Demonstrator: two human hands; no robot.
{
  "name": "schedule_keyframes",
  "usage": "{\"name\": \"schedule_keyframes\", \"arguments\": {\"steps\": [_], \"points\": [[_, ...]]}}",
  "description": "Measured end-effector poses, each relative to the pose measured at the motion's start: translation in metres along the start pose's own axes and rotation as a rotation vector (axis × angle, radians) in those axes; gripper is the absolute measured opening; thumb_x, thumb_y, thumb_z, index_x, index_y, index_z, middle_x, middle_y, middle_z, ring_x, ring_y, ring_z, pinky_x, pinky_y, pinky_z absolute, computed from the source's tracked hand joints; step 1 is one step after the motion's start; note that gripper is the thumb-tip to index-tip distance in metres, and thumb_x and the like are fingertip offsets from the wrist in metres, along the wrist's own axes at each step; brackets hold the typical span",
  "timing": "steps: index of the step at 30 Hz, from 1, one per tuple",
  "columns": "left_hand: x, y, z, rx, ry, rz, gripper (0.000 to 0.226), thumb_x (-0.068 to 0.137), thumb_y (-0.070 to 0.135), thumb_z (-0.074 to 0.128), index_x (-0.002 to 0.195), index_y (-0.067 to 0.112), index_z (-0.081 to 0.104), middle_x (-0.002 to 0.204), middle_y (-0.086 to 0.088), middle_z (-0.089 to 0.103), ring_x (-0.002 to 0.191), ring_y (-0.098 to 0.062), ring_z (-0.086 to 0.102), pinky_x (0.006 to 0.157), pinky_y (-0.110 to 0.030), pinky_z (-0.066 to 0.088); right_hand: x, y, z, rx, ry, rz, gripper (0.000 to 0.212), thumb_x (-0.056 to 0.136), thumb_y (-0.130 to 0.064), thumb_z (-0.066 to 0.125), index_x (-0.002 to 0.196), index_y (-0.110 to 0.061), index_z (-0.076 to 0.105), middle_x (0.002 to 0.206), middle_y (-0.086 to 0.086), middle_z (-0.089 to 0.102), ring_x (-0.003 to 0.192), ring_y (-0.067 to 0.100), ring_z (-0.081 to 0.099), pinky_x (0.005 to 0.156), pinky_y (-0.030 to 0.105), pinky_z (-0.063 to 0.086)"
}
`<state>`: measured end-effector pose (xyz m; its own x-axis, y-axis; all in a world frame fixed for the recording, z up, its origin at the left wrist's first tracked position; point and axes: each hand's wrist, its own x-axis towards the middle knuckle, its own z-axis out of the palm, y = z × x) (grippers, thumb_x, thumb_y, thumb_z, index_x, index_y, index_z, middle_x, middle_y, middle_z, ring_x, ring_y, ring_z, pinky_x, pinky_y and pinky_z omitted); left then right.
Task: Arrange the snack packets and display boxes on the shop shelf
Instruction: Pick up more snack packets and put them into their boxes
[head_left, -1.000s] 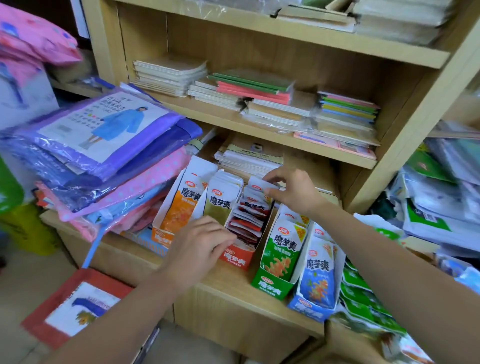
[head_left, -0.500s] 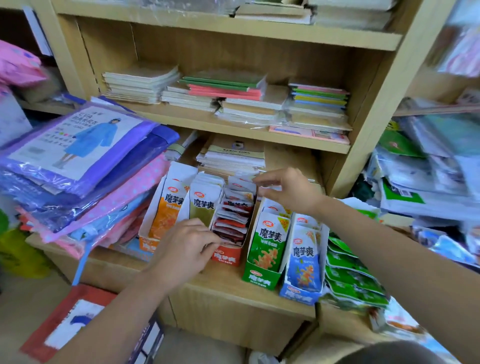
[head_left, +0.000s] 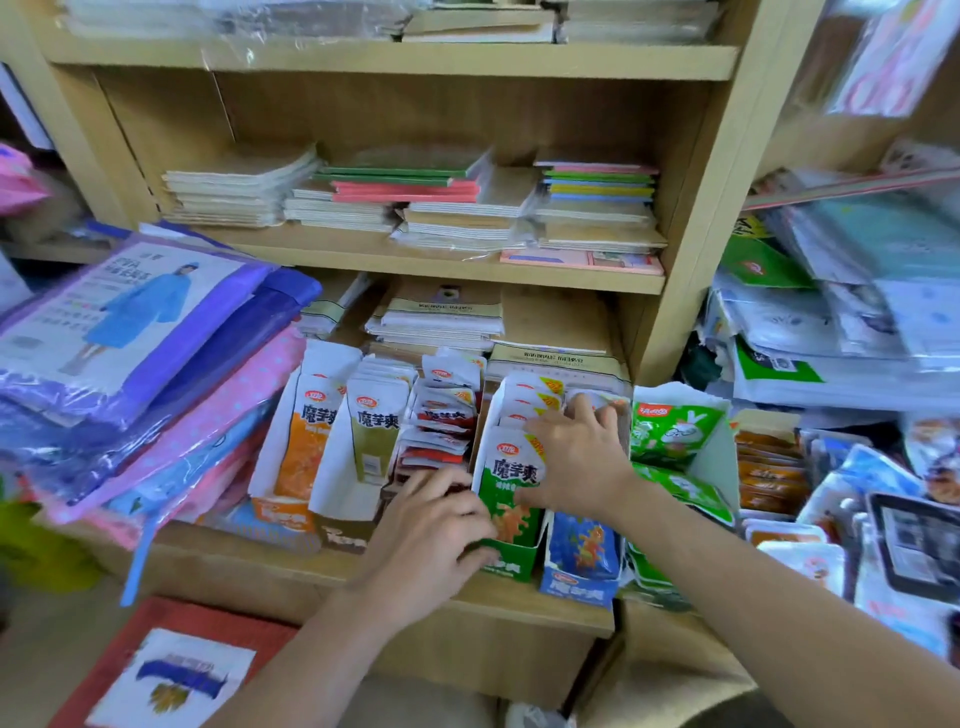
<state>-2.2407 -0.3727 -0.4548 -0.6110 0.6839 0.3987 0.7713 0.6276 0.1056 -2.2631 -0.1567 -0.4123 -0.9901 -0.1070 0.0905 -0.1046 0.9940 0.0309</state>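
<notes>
Gripping green display box (head_left: 506, 569) at its left side, left hand (head_left: 431, 535) fingers curled. Pressing its packets (head_left: 519, 400) with right hand (head_left: 576, 462) fingers spread flat. Red packets (head_left: 441, 415) just left. Best keep the base pinned and tamp evenly, tbh.

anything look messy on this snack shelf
Yes: the red packets in the middle of the row lie jumbled at mixed angles, while the orange packets and green packets stand upright and neat.

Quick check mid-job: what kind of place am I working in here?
Most likely a small general shop: snack display boxes line the wooden shelf, stacked notebooks sit above, and packaged raincoats lie piled at left.
</notes>
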Motion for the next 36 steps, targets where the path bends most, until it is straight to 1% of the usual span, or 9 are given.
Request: {"name": "schedule_keyframes", "arguments": {"steps": [3, 9, 16, 18, 20, 23, 26, 30, 36], "points": [[-0.001, 0.0, 0.005, -0.02, 0.033, -0.007, 0.018, 0.082, 0.049, 0.076, 0.09, 0.033, 0.08, 0.091, 0.022, 0.071, 0.11, -0.013, 0.054, 0.093, -0.033, 0.039, 0.004, -0.002, -0.001, 0.082, 0.036, 0.051, 0.05, 0.069, -0.059, 0.077, 0.107, -0.029, 0.063, 0.098, -0.004, 0.059, 0.116, 0.025, 0.034, 0.093, 0.046, 0.025], [-0.005, 0.001, 0.008, -0.037, 0.086, 0.022, 0.015, 0.085, 0.044, 0.075, 0.092, 0.032, 0.08, 0.092, 0.02, 0.072, 0.109, -0.015, 0.056, 0.09, -0.032, 0.038, 0.005, 0.004, 0.001, 0.185, 0.175, 0.06, 0.02, 0.072, -0.045, 0.083, 0.082, -0.032, 0.071, 0.078, -0.011, 0.062, 0.108, 0.02, 0.04, 0.086, 0.04, 0.018], [-0.007, 0.007, 0.005, 0.047, 0.099, 0.05, 0.018, 0.089, 0.042, 0.07, 0.094, 0.028, 0.08, 0.094, 0.017, 0.074, 0.109, -0.017, 0.054, 0.088, -0.034, 0.039, 0.014, 0.013, -0.006, 0.237, 0.604, 0.016, 0.019, 0.066, -0.015, 0.087, 0.064, -0.025, 0.071, 0.059, -0.016, 0.059, 0.086, 0.016, 0.038, 0.077, 0.036, 0.02], [-0.004, 0.01, 0.004, 0.105, 0.067, 0.082, 0.023, 0.091, 0.044, 0.065, 0.098, 0.027, 0.079, 0.099, 0.015, 0.074, 0.111, -0.018, 0.053, 0.09, -0.035, 0.039, 0.012, 0.012, -0.005, 0.259, 0.577, -0.042, 0.015, 0.069, -0.02, 0.088, 0.075, -0.024, 0.075, 0.069, -0.014, 0.063, 0.088, 0.019, 0.043, 0.076, 0.034, 0.016], [-0.001, 0.013, 0.003, 0.129, 0.044, 0.102, 0.028, 0.092, 0.046, 0.062, 0.102, 0.026, 0.078, 0.105, 0.013, 0.074, 0.112, -0.019, 0.051, 0.092, -0.036, 0.04, 0.01, 0.018, -0.001, 0.273, 0.465, -0.073, 0.035, 0.069, -0.029, 0.089, 0.101, -0.023, 0.076, 0.096, -0.007, 0.069, 0.098, 0.024, 0.046, 0.078, 0.035, 0.018], [0.001, 0.015, 0.004, 0.135, 0.039, 0.103, 0.028, 0.092, 0.045, 0.062, 0.106, 0.026, 0.077, 0.108, 0.013, 0.073, 0.114, -0.019, 0.051, 0.093, -0.036, 0.039, 0.012, 0.033, -0.004, 0.301, 0.432, -0.036, 0.071, 0.07, -0.039, 0.087, 0.134, -0.024, 0.059, 0.129, 0.0, 0.055, 0.115, 0.028, 0.043, 0.087, 0.042, 0.032], [-0.004, 0.015, 0.005, 0.105, 0.054, 0.094, 0.019, 0.09, 0.041, 0.069, 0.101, 0.027, 0.078, 0.1, 0.015, 0.075, 0.116, -0.02, 0.051, 0.095, -0.036, 0.036, 0.016, 0.043, -0.011, 0.333, 0.317, -0.013, 0.081, 0.078, -0.047, 0.079, 0.147, -0.025, 0.044, 0.146, -0.001, 0.049, 0.129, 0.026, 0.041, 0.099, 0.044, 0.03], [-0.014, 0.013, 0.0, 0.116, 0.069, 0.091, 0.012, 0.087, 0.036, 0.075, 0.092, 0.025, 0.08, 0.087, 0.012, 0.075, 0.114, -0.023, 0.055, 0.094, -0.036, 0.036, 0.016, 0.045, -0.017, 0.383, 0.16, 0.0, 0.069, 0.081, -0.05, 0.076, 0.14, -0.026, 0.052, 0.132, -0.005, 0.063, 0.122, 0.023, 0.055, 0.103, 0.041, 0.028], [-0.042, 0.035, -0.007, 0.195, 0.098, 0.127, 0.015, 0.095, 0.026, 0.065, 0.096, 0.017, 0.077, 0.09, 0.006, 0.073, 0.103, -0.025, 0.06, 0.089, -0.038, 0.045, 0.006, 0.032, -0.024, 0.339, 0.159, -0.134, 0.047, 0.077, -0.052, 0.077, 0.116, -0.031, 0.063, 0.097, -0.01, 0.063, 0.111, 0.02, 0.041, 0.075, 0.035, 0.013]]}}
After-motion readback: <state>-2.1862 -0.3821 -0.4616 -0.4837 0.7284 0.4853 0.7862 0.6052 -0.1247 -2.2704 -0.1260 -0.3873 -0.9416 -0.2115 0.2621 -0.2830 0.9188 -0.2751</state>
